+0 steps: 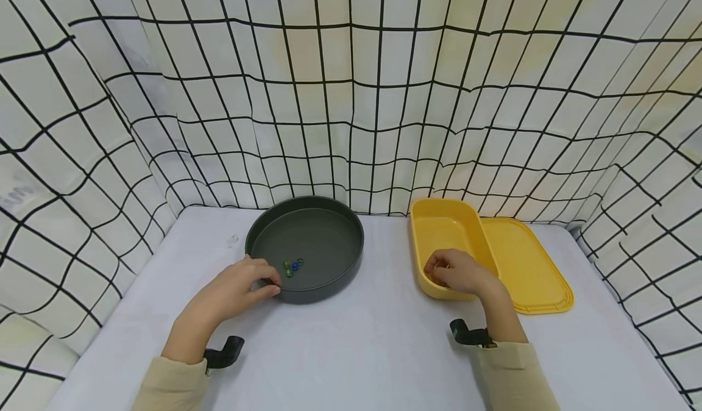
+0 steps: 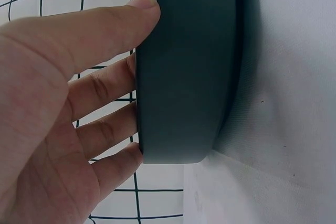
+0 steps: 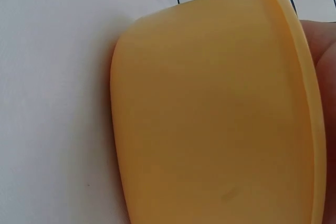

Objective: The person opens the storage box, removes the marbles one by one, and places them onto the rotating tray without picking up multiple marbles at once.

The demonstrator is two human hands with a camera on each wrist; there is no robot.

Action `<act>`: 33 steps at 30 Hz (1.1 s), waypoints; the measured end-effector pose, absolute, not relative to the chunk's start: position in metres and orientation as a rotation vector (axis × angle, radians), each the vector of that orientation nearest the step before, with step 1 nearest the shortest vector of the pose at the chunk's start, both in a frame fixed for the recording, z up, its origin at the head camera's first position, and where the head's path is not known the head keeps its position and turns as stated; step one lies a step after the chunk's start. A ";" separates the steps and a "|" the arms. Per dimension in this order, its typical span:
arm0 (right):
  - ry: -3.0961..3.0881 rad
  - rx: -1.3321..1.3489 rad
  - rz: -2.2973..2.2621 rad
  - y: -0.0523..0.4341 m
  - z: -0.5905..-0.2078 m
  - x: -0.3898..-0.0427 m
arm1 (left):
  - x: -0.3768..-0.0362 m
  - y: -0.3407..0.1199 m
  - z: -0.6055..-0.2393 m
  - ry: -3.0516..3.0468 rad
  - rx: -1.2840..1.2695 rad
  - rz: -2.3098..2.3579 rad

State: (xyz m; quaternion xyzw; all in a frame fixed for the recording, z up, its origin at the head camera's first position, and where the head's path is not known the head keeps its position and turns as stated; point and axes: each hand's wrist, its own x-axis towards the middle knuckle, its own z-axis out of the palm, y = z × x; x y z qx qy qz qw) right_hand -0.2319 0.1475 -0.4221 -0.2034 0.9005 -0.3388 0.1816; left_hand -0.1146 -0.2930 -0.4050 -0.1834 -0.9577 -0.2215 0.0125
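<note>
Nearest to me, both beige sleeves point(image 1: 175, 382) come in over the white bench point(image 1: 351, 350), each with a black wrist mount. From there I see my left hand point(image 1: 241, 289) against the near-left wall of the dark round pan point(image 1: 334, 280); the left wrist view shows the fingers point(image 2: 105, 85) straight and spread flat on that outer wall, thumb up by the rim, pressing rather than clamping. My right hand point(image 1: 457, 272) is dipped over the near end of the yellow tub point(image 1: 439, 216), fingers curled down inside; whether they pinch anything I cannot tell.

A few small marbles point(image 1: 293, 266) lie on the pan floor near its front edge, just beyond and right of the left hand, which is much the nearer one. The tub's long axis runs away from me. Its yellow lid point(image 1: 534, 264) lies flat, touching its right side. Behind everything hangs a grid-patterned cloth point(image 1: 351, 94).
</note>
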 end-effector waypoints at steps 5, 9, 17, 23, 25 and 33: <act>2.531 -0.493 -1.063 0.148 -0.424 -0.234 | -0.114 -0.293 -0.405 -2.987 -0.573 -0.683; 2.528 -0.443 -1.168 0.148 -0.425 -0.234 | -0.114 -0.293 -0.405 -2.982 -0.582 -0.680; 2.463 -0.522 -1.451 0.147 -0.421 -0.236 | -0.115 -0.293 -0.407 -2.976 -0.590 -0.676; 2.332 -0.532 -1.670 0.144 -0.416 -0.235 | -0.115 -0.294 -0.407 -2.973 -0.589 -0.680; 2.293 -0.541 -1.713 0.142 -0.414 -0.234 | -0.115 -0.294 -0.407 -2.977 -0.583 -0.680; 2.196 -0.567 -1.765 0.135 -0.411 -0.232 | -0.116 -0.295 -0.408 -2.975 -0.582 -0.683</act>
